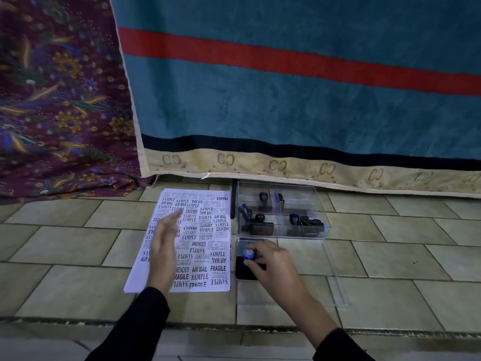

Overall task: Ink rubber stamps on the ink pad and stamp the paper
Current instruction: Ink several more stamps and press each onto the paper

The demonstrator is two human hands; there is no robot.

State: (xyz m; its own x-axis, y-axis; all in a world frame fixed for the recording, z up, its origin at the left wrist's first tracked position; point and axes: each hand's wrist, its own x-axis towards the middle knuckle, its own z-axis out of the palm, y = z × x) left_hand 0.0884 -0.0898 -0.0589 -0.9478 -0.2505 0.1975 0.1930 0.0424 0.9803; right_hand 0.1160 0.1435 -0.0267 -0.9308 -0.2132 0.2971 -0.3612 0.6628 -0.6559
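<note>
You're inking: right hand grips the stamp on the pad; left hand open over paper. Next, find bare paper.

One camera only, worn on the person's head, looking forward and down at the tiled floor. It sits close: the left hand and right hand reach in from the bottom edge, the paper lies mid-frame, and the wide lens takes in the blanket across the top.
</note>
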